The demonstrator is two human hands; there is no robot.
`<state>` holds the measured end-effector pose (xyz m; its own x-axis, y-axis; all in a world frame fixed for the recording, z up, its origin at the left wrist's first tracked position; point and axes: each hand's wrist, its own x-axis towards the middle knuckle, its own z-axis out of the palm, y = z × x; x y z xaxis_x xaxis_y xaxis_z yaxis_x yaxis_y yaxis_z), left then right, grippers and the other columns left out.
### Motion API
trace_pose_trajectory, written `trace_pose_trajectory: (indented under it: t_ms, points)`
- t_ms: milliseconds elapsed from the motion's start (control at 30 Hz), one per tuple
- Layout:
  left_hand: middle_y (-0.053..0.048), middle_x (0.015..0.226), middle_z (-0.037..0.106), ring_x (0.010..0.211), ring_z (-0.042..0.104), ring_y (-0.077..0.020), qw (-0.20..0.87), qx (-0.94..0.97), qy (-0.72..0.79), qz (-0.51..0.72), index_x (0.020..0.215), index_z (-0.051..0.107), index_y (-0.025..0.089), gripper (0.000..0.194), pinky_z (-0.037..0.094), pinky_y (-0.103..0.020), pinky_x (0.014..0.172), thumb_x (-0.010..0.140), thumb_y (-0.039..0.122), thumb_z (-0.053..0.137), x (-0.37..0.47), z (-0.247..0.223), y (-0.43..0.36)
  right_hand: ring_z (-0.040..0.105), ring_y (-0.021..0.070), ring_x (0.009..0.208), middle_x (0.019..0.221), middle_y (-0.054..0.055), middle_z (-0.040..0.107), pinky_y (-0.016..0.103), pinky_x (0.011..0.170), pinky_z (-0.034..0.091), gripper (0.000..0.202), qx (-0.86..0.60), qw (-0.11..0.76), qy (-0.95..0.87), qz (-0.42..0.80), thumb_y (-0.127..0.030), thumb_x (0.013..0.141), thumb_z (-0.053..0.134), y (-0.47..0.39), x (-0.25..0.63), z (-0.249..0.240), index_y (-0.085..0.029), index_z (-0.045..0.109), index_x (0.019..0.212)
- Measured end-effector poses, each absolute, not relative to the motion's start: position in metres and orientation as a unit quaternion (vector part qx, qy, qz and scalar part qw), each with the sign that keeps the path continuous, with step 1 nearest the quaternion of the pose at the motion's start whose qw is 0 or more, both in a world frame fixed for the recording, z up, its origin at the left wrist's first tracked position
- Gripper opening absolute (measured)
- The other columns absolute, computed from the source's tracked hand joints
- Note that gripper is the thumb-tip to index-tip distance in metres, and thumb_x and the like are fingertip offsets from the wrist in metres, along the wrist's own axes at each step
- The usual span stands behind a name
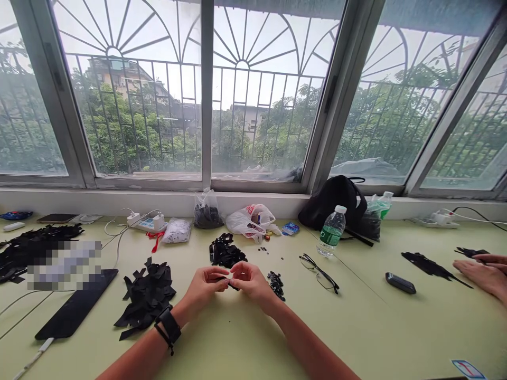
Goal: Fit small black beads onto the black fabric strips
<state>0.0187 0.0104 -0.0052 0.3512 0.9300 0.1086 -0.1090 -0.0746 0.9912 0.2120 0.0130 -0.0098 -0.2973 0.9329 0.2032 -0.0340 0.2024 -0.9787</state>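
Observation:
My left hand [204, 290] and my right hand [253, 285] meet above the green table [237, 343], fingertips pinched together. Between them is a small black strip [233, 286], mostly hidden by the fingers. Just beyond the hands lies a heap of small black pieces [227, 252]. A larger pile of black fabric strips [147, 295] is left of my left hand, near the watch [170, 324] on that wrist. Small round black parts [276, 285] form a cluster right beside my right hand.
Eyeglasses [320, 274] and a water bottle [332, 232] stand to the right, with a black case [400, 283] farther over. Another person's hand [481, 274] is at the right edge by black strips [430, 264]. A dark phone-like slab [75, 306] with a cable lies left.

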Motion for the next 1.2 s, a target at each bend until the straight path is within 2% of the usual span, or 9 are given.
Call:
trace_pose_trajectory:
  t_ms: [233, 433, 533, 633, 733, 867, 1200]
  points:
    - [-0.012, 0.090, 0.078, 0.083, 0.070, -0.0221, 0.618, 0.559, 0.352, 0.425, 0.087, 0.080, 0.013, 0.023, 0.053, -0.032, 0.081, 0.074, 0.032, 0.079, 0.020, -0.001, 0.006, 0.062, 0.0173, 0.074, 0.083, 0.004, 0.070, 0.026, 0.063, 0.044, 0.026, -0.357, 0.414, -0.646, 0.532, -0.036, 0.077, 0.079, 0.011, 0.216, -0.008, -0.016, 0.069, 0.091]
    - [-0.011, 0.083, 0.077, 0.077, 0.068, -0.0214, 0.615, 0.571, 0.356, 0.411, 0.088, 0.080, 0.011, 0.032, 0.053, -0.032, 0.076, 0.069, 0.037, 0.084, 0.017, -0.003, 0.006, 0.061, 0.0165, 0.072, 0.079, 0.003, 0.069, 0.025, 0.062, 0.044, 0.027, -0.357, 0.399, -0.673, 0.510, -0.037, 0.076, 0.078, 0.009, 0.216, 0.000, -0.017, 0.069, 0.092]
    - [-0.011, 0.082, 0.077, 0.077, 0.067, -0.0208, 0.611, 0.567, 0.360, 0.419, 0.090, 0.080, 0.012, 0.034, 0.052, -0.031, 0.074, 0.069, 0.039, 0.085, 0.016, -0.005, 0.008, 0.060, 0.0162, 0.071, 0.079, 0.003, 0.068, 0.025, 0.063, 0.044, 0.022, -0.396, 0.380, -0.720, 0.425, -0.036, 0.080, 0.071, 0.015, 0.236, 0.011, -0.017, 0.070, 0.091]
    - [-0.010, 0.083, 0.077, 0.077, 0.067, -0.0207, 0.606, 0.556, 0.376, 0.427, 0.091, 0.080, 0.012, 0.036, 0.052, -0.031, 0.075, 0.067, 0.039, 0.086, 0.015, -0.005, 0.010, 0.057, 0.0152, 0.066, 0.073, 0.002, 0.067, 0.025, 0.061, 0.041, 0.019, -0.496, 0.346, -0.753, 0.260, -0.033, 0.085, 0.061, 0.025, 0.274, 0.020, -0.017, 0.072, 0.082]
    - [-0.011, 0.087, 0.077, 0.079, 0.067, -0.0210, 0.600, 0.550, 0.389, 0.431, 0.092, 0.080, 0.013, 0.038, 0.051, -0.031, 0.076, 0.066, 0.039, 0.086, 0.015, -0.006, 0.012, 0.059, 0.0167, 0.068, 0.072, 0.003, 0.069, 0.026, 0.063, 0.040, 0.015, -0.595, 0.297, -0.730, 0.155, -0.026, 0.079, 0.061, 0.036, 0.312, 0.020, -0.017, 0.072, 0.073]
    - [-0.009, 0.085, 0.077, 0.077, 0.066, -0.0203, 0.586, 0.552, 0.404, 0.434, 0.093, 0.080, 0.014, 0.036, 0.049, -0.029, 0.073, 0.065, 0.037, 0.087, 0.015, -0.009, 0.013, 0.063, 0.0182, 0.072, 0.079, 0.005, 0.072, 0.025, 0.063, 0.040, 0.013, -0.619, 0.235, -0.729, 0.172, -0.023, 0.075, 0.062, 0.040, 0.333, 0.014, -0.017, 0.075, 0.075]
    - [-0.009, 0.091, 0.078, 0.081, 0.067, -0.0204, 0.577, 0.555, 0.408, 0.438, 0.097, 0.080, 0.016, 0.039, 0.049, -0.029, 0.074, 0.066, 0.038, 0.086, 0.014, -0.013, 0.015, 0.066, 0.0193, 0.076, 0.082, 0.006, 0.073, 0.025, 0.066, 0.041, 0.005, -0.679, 0.207, -0.692, 0.134, -0.020, 0.072, 0.069, 0.043, 0.327, 0.003, -0.019, 0.074, 0.075]
